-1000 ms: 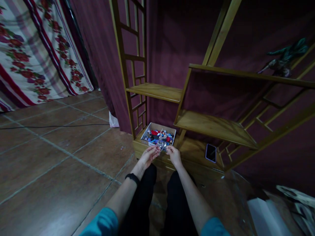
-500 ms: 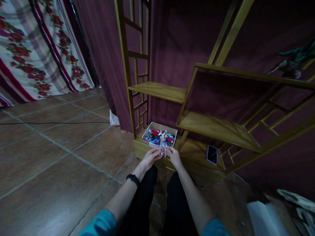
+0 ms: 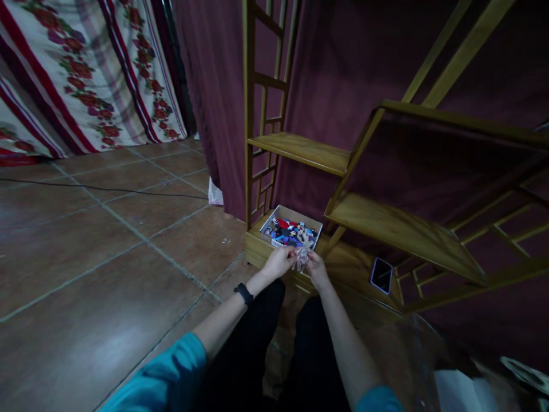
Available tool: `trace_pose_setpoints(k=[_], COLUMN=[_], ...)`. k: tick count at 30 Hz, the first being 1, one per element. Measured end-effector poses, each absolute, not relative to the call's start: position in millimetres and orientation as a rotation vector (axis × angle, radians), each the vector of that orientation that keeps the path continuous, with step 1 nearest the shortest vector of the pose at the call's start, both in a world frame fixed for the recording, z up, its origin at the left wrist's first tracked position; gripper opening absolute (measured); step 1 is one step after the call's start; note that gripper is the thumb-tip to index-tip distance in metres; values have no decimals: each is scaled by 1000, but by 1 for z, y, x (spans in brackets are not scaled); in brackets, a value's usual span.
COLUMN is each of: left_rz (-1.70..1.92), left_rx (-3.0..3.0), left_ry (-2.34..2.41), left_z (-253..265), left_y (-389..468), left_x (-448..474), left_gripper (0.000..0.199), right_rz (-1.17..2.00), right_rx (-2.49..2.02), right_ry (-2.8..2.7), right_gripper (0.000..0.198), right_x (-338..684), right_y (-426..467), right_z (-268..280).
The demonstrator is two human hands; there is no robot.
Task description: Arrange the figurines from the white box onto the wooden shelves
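Note:
A small, clear, pinkish plastic piece [image 3: 301, 259] is held between my two hands, in front of the shelf's low base. My left hand [image 3: 279, 261] pinches it from the left with curled fingers. From the right, the fingertips of my right hand [image 3: 318, 270] are closed on it as well. Its exact kind is too small and blurred to make out. Just beyond my hands is an open cardboard box [image 3: 266, 224] with several small colourful figurines [image 3: 288, 230] inside. A pale, light-coloured piece [image 3: 307, 237] shows at the box's near right, partly behind the clear plastic.
The box sits on the bottom level of a wooden shelf unit [image 3: 300, 150]. A tablet or phone [image 3: 381, 276] lies farther right on that level. A dark cable [image 3: 107, 188] crosses the tiled floor [image 3: 107, 274] at left. White paper [image 3: 461, 392] lies at lower right.
The camera view has turned left, so the shelf and box appear farther right. My left fingers are more curled, and the clear plastic piece looks more bunched between my hands.

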State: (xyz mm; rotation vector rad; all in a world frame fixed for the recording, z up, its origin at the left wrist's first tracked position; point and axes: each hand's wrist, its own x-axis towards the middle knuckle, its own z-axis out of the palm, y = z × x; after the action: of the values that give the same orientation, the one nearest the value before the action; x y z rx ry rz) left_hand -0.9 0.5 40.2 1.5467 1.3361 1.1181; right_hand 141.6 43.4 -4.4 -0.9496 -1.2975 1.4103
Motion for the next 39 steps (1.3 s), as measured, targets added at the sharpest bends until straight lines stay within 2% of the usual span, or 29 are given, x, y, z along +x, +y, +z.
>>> trace_pose_setpoints(k=[2,10,22,28,33,39], left_rz=[1117,1323,1176,1201,1318,1382], left_rx=[1656,1743,1742,1465,1188,906], left_ry=[1407,1239,1491,1379,1201,1160], left_z=[50,56,43,25,14,21], left_y=[-5,-25,-18,-6,5,3], left_x=[-1,9,6,5,5,2], left_gripper=[3,5,5,6,8,21], right_rz=[1466,1569,1572,1502,1612,1699], right_rx=[-907,-884,-869,-974,-966,-933], right_ry=[-1233,-1262,-1229,-1295,-1165,-1161], right_gripper=[31,32,30,31,36,34], right_x=[142,152,149,149,151,156], right_y=[43,31,36,37,31,25], right_z=[-2,16,4,-5,1,8])
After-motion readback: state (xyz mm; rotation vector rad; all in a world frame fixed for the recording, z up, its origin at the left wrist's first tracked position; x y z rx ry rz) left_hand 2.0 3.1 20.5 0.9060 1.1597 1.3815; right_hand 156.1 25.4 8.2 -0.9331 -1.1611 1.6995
